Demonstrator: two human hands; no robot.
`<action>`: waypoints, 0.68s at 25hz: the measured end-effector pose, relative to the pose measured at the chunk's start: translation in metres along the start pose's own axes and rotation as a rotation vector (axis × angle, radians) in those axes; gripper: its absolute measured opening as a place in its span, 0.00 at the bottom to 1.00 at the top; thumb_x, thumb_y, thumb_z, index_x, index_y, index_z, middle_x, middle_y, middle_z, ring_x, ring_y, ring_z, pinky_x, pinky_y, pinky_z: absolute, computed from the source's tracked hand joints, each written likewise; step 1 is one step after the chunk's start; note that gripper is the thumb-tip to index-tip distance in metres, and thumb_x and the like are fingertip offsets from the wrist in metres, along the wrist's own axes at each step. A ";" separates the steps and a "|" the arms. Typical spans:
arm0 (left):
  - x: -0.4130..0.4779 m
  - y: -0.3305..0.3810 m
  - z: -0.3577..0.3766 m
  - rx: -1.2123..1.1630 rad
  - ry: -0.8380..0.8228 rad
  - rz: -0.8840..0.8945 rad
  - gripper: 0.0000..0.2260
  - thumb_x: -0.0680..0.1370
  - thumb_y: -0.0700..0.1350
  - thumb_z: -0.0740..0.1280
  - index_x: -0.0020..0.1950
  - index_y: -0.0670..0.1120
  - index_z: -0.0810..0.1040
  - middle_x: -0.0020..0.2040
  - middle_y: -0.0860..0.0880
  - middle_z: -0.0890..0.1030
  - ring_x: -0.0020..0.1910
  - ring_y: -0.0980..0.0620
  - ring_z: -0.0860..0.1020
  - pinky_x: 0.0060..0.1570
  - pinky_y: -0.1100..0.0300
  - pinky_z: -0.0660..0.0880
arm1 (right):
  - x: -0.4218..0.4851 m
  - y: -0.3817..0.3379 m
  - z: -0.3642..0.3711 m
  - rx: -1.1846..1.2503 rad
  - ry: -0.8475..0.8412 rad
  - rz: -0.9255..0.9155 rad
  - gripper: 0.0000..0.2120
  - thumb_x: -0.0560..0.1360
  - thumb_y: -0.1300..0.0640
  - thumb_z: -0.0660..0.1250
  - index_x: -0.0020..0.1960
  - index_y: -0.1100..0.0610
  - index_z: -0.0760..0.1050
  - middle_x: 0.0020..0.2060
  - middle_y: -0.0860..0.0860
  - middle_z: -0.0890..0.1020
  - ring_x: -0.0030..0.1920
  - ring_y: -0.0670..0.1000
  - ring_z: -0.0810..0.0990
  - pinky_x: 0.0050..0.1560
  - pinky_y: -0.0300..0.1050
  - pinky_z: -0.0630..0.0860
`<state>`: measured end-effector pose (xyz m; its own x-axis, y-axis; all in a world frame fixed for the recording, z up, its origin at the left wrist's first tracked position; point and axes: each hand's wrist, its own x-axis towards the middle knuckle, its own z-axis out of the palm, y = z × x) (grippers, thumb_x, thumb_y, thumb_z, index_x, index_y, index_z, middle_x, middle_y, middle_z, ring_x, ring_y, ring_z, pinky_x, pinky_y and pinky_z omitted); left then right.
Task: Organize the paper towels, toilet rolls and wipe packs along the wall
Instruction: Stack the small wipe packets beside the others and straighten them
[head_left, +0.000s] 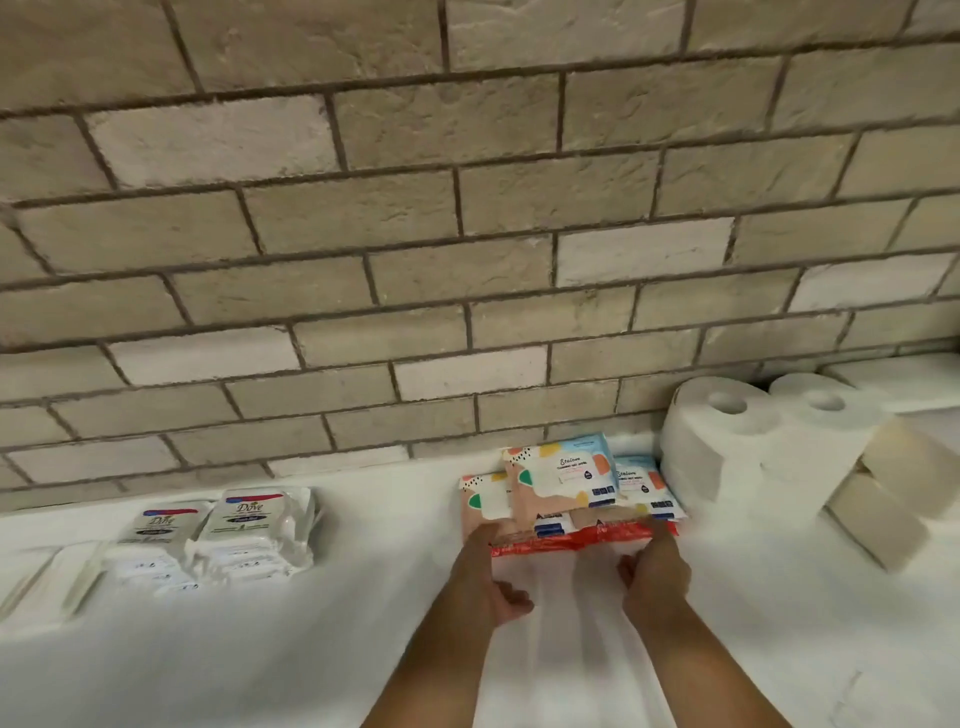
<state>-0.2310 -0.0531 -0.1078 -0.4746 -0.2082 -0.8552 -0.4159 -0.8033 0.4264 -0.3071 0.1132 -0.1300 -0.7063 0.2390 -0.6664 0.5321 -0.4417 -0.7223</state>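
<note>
The left hand (488, 569) and the right hand (655, 569) each had fingers (485, 535) extended straight against the near edge of the flat red plastic wipe pack (582, 538), gripping nothing (blur limited certainty), evidently to square the stack toward the beige brick wall (415, 260). Pastel-patterned wipe packs (563, 478) lay atop it on the white desk (311, 649), between white Dove wipe packs (249, 525) and upright white toilet rolls (727, 441); wrappers appeared sealed, contents unseen.
</note>
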 end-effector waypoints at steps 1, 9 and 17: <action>0.000 0.001 0.014 -0.013 -0.015 -0.008 0.21 0.72 0.51 0.77 0.55 0.41 0.71 0.49 0.40 0.72 0.43 0.41 0.72 0.51 0.46 0.75 | 0.009 -0.012 0.000 -0.003 -0.025 0.016 0.09 0.76 0.54 0.72 0.47 0.59 0.77 0.35 0.54 0.75 0.32 0.52 0.72 0.33 0.46 0.71; 0.001 0.002 0.060 -0.178 -0.037 0.120 0.14 0.71 0.39 0.70 0.56 0.43 0.77 0.42 0.43 0.84 0.27 0.44 0.84 0.29 0.54 0.82 | 0.035 -0.048 0.013 0.037 -0.188 0.221 0.24 0.71 0.57 0.80 0.62 0.56 0.73 0.52 0.59 0.84 0.48 0.59 0.86 0.56 0.56 0.83; 0.013 0.005 0.058 -0.167 0.059 0.067 0.11 0.72 0.47 0.72 0.51 0.44 0.79 0.32 0.45 0.84 0.29 0.47 0.83 0.40 0.59 0.73 | 0.041 -0.048 0.017 0.066 -0.270 0.274 0.25 0.72 0.57 0.77 0.66 0.58 0.75 0.42 0.58 0.87 0.25 0.54 0.84 0.25 0.41 0.79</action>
<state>-0.2842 -0.0276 -0.0997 -0.4486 -0.2933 -0.8443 -0.2481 -0.8667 0.4328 -0.3696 0.1294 -0.1193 -0.6438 -0.1277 -0.7544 0.6935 -0.5142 -0.5047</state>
